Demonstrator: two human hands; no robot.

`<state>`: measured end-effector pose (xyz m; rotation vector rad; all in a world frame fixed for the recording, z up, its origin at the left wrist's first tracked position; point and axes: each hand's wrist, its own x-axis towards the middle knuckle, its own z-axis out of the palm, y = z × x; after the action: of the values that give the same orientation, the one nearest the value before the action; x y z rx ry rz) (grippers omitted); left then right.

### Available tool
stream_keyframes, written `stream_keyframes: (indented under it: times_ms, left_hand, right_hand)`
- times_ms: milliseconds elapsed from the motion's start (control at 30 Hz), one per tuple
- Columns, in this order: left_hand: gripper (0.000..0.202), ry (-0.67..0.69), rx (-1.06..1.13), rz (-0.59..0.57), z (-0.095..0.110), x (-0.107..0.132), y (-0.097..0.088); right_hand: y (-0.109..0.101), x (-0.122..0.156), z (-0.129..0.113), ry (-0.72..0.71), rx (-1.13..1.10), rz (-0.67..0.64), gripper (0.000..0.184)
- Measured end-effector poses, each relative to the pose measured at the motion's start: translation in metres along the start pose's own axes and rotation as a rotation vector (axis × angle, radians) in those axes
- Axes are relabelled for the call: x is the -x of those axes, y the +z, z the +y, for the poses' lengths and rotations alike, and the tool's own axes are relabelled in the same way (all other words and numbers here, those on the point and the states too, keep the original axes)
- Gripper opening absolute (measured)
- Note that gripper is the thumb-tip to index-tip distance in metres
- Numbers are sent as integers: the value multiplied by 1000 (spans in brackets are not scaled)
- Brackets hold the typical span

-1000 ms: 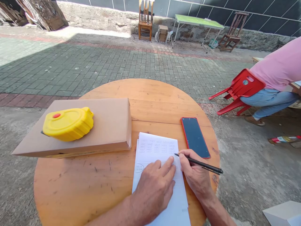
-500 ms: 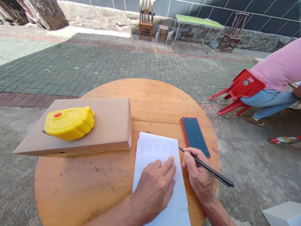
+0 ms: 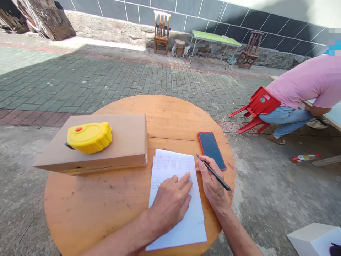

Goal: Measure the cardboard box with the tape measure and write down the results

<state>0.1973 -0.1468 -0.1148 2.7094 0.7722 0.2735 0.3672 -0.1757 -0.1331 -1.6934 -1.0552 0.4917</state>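
The left hand lies flat, fingers spread, pinning the sheet of paper on the round wooden table. The right hand pinches a black pen, tip raised off the sheet, just beside the red-cased phone.

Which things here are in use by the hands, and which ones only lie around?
In use:
- paper sheets, under the left hand
- black pen, held in the right hand

Lying about:
- phone
- cardboard box
- yellow tape measure on the box
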Motion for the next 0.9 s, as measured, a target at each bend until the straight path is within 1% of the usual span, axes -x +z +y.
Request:
stream_keyframes:
  times_ms: [200,367,433,500,567,633,733,800,833,900]
  left_hand:
    - [28,-13,-76,16,8,4,-2]
    - [30,-20,-169,-20,17,3,-4]
    - [34,-36,-190,-31,23,5,-8]
    - [43,-62,-190,-26,29,13,-12]
    - [51,-91,-167,5,34,30,-15]
    - [53,-117,-140,62,34,57,-14]
    - [48,-139,-126,174,22,105,-5]
    - [43,-148,-140,248,11,132,2]
    - [41,-149,-146,277,7,141,6]
    - [41,-154,-152,307,3,149,11]
  right_hand:
    - [1,-4,-1,-41,-52,-9,25]
    - [3,-3,-2,-148,-32,26,23]
    - [3,-3,-2,-184,-41,32,23]
    - [4,-3,0,-208,-53,34,24]
    - [5,-3,2,-227,-51,34,24]
    - [5,-3,4,-245,-36,34,25]
    - [4,-3,8,-286,9,40,25]
    - [5,-3,10,-323,55,42,26]
    - [5,-4,11,-345,82,41,26]
    - [7,-4,14,-395,142,31,29]
